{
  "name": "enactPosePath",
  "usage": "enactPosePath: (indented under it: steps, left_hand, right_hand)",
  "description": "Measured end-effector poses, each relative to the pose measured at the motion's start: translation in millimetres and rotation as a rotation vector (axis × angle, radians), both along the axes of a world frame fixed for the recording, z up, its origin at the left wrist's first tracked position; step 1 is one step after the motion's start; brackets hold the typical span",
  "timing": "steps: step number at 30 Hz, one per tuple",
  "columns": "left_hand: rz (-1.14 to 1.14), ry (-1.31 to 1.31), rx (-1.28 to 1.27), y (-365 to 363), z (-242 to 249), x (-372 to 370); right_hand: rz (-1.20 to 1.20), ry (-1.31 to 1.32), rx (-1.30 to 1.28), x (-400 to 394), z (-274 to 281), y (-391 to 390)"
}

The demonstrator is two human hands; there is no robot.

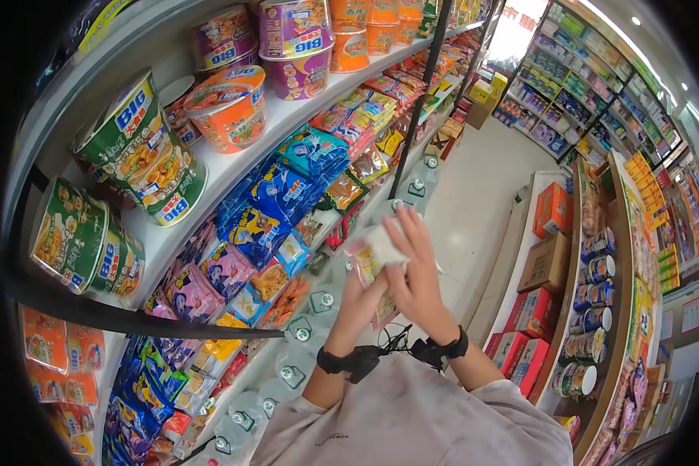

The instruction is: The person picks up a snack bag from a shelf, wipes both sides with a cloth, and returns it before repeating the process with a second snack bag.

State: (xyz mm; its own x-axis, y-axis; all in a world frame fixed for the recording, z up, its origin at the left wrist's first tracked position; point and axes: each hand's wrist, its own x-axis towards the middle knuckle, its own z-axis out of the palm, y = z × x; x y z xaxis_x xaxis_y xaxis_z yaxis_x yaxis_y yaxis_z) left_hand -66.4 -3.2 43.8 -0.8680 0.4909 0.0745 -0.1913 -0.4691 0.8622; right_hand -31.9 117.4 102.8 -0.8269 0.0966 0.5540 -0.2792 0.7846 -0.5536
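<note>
In front of my chest, my left hand (356, 301) is closed around a flat packet (384, 312) with yellow and pink colours. The packet is partly hidden by my hands. My right hand (417, 278) presses a crumpled white cloth or tissue (384, 247) against the packet's upper part, its fingers long and close together over the white material. Some motion blur covers this area, so the packet's print is unreadable. Both wrists wear black bands, and dark cables (394, 339) hang between them.
At the left, a shelf holds stacked noodle cups (144, 147) and an orange noodle bowl (227, 109). Blue snack bags (276, 194) fill the tier below. Large clear bottles (299, 332) line the floor-level edge. Across the aisle (474, 194) stand red boxes (520, 342) and cans (590, 293).
</note>
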Motion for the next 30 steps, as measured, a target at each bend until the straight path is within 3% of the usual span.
enactPosePath:
  steps: [3,6,9,10,13,16,19,20,23,24,26,27,28,29,30]
  left_hand:
    - [-0.084,-0.049,-0.134,-19,18,3]
    - [-0.156,-0.134,-0.081,-35,12,0]
    - [-0.114,-0.148,-0.068,-43,22,-5]
    - [-0.090,-0.144,-0.082,-45,23,-6]
    - [0.013,-0.016,-0.172,-38,-13,-15]
    - [0.000,-0.053,-0.162,-35,-2,-11]
    - [0.026,-0.124,-0.128,-28,9,-7]
    - [0.039,-0.156,-0.105,-23,14,-6]
    - [0.127,0.044,-0.178,1,-1,2]
    - [0.186,0.164,-0.256,9,-2,8]
    - [0.303,0.406,-0.411,26,0,23]
    - [0.218,0.368,-0.259,41,7,36]
    - [0.127,0.326,-0.109,60,17,54]
    - [0.031,0.279,0.036,73,23,68]
    - [-0.027,0.230,0.013,81,23,78]
  right_hand:
    - [-0.036,-0.041,-0.428,-23,-27,14]
    - [-0.011,-0.452,-1.326,-14,-32,26]
    - [-0.014,-0.411,-1.126,1,-33,11]
    - [-0.236,-0.535,-0.881,6,-49,18]
    - [-0.218,-0.222,-0.887,4,-35,0]
    - [-0.324,-0.049,-0.858,10,-30,-10]
    - [-0.325,-0.391,-0.886,44,-32,6]
    - [-0.299,-0.426,-0.705,52,-31,6]
    - [-0.185,-0.341,-0.918,68,-19,11]
    - [-0.228,-0.374,-0.868,75,-26,23]
    - [-0.284,-0.176,-0.825,83,-35,40]
    - [-0.315,-0.071,-0.804,88,-34,47]
    - [-0.305,-0.239,-0.817,101,-26,54]
    - [-0.239,-0.155,-0.601,109,-16,57]
    - [-0.179,-0.072,-0.385,113,-6,57]
